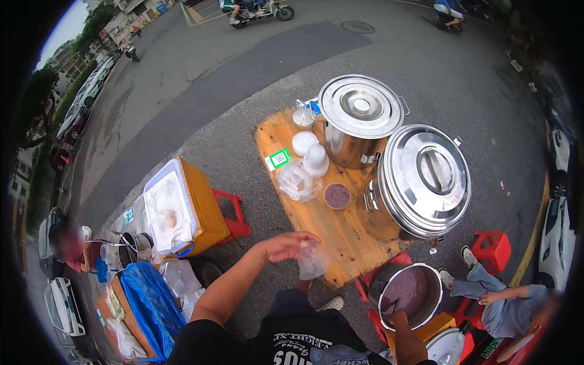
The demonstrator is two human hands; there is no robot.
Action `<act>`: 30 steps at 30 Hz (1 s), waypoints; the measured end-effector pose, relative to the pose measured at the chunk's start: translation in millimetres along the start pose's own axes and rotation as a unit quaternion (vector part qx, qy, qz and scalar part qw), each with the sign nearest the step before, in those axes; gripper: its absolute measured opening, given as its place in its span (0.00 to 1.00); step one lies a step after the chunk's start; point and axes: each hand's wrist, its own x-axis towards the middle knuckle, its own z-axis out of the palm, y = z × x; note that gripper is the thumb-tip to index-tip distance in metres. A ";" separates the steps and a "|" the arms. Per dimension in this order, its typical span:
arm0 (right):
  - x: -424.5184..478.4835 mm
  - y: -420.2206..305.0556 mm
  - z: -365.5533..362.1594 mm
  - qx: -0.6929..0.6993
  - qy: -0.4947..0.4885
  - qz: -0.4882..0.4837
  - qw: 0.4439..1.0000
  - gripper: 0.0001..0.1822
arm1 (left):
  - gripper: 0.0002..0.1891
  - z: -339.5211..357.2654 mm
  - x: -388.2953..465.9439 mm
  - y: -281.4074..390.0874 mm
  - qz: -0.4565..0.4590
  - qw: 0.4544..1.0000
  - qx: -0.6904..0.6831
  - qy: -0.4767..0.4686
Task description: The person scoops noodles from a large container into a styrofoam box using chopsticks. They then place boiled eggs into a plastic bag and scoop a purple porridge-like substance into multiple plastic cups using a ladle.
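My left hand (288, 247) grips a clear plastic cup (314, 265) by its rim, over the near edge of the wooden table (315, 228). The cup is see-through and slightly blurred. Lower right, my right hand (398, 318) reaches over the rim of a deep metal pot (440, 294). It holds the dark handle of a ladle (393, 305), whose lower end is hidden in thick purple porridge or soup (414, 284). A round tub of similar purple food (337, 196) stands on the table.
Two large lidded steel pots (360, 107) (426, 178) occupy the table's far right. Stacked plastic tubs (315, 160), a plastic bag (294, 180) and a code card (278, 159) lie left of them. A yellow-sided cooler box (205, 210) stands left. Someone sits near a red stool (492, 251).
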 end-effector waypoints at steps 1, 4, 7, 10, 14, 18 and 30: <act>33.4 19.7 19.1 -0.027 -0.016 -0.006 0.999 0.33 | 0.29 5.2 0.2 -23.6 -0.027 0.999 -0.021 -0.041; 27.8 1.3 7.2 0.185 -0.094 0.004 0.978 0.18 | 0.26 30.3 -28.3 -75.4 -0.087 0.990 -0.083 -0.079; 26.5 -5.1 -3.3 0.565 -0.231 0.138 0.780 0.06 | 0.23 52.5 -44.4 -109.1 -0.094 0.986 -0.106 -0.088; 51.9 13.4 -10.6 0.768 -0.333 0.154 0.524 0.05 | 0.24 66.9 -41.4 -126.7 -0.101 0.986 -0.066 -0.114; 12.1 8.8 -16.0 0.722 -0.194 0.041 0.663 0.10 | 0.25 93.2 -35.3 -126.6 -0.110 0.989 -0.051 -0.085; -26.7 71.5 10.8 0.450 0.085 0.044 0.888 0.06 | 0.37 106.4 -35.1 -141.5 -0.090 0.986 -0.020 -0.140; -54.5 22.4 -17.1 0.266 0.022 -0.020 0.963 0.22 | 0.35 138.9 -10.7 -175.1 -0.098 0.994 0.029 -0.028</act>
